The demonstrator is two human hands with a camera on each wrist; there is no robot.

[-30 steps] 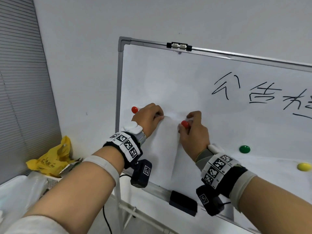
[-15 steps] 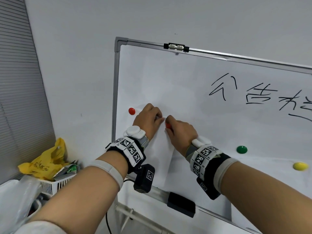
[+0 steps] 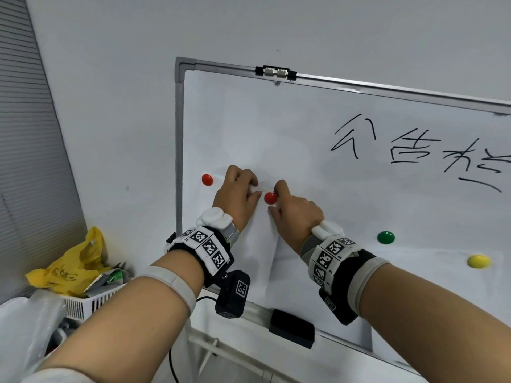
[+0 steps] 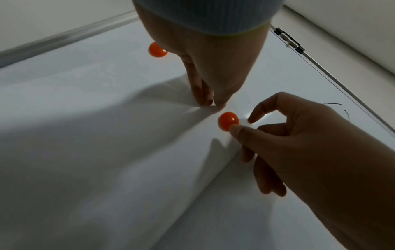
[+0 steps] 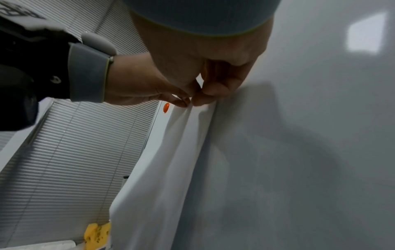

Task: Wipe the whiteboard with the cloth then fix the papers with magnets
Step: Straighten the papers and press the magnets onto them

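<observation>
While my left hand (image 3: 239, 196) pins the paper's top edge to the whiteboard (image 3: 304, 128) with fingertips (image 4: 215, 101) pressed together, my right hand (image 3: 294, 214) sets a red magnet (image 3: 270, 198) on the paper (image 3: 260, 244). Right thumb touches the magnet's side; index finger is curled just beside it, so the pinch looks loosened, magnet seemingly seated on the sheet.

Sheet is not flat: a long crease runs down from the pinned spot. A second red magnet (image 3: 207, 179) sits near the board's left edge, at the sheet's far corner as best I can judge.

Note for this step: keep left fingers down until the magnet holds by itself, smooth the fold outward before letting go, test with a light tug. Risk: sheet slides and bunches under the magnet.

Green magnet (image 3: 385, 237) and yellow magnet (image 3: 478, 261) sit to the right.

Containers: white slatted basket (image 3: 83, 306) lower left, holding a yellow plastic bag (image 3: 66, 269) and some wrappers; other contents unclear. Black eraser (image 3: 291, 328) on the board's ledge.
</observation>
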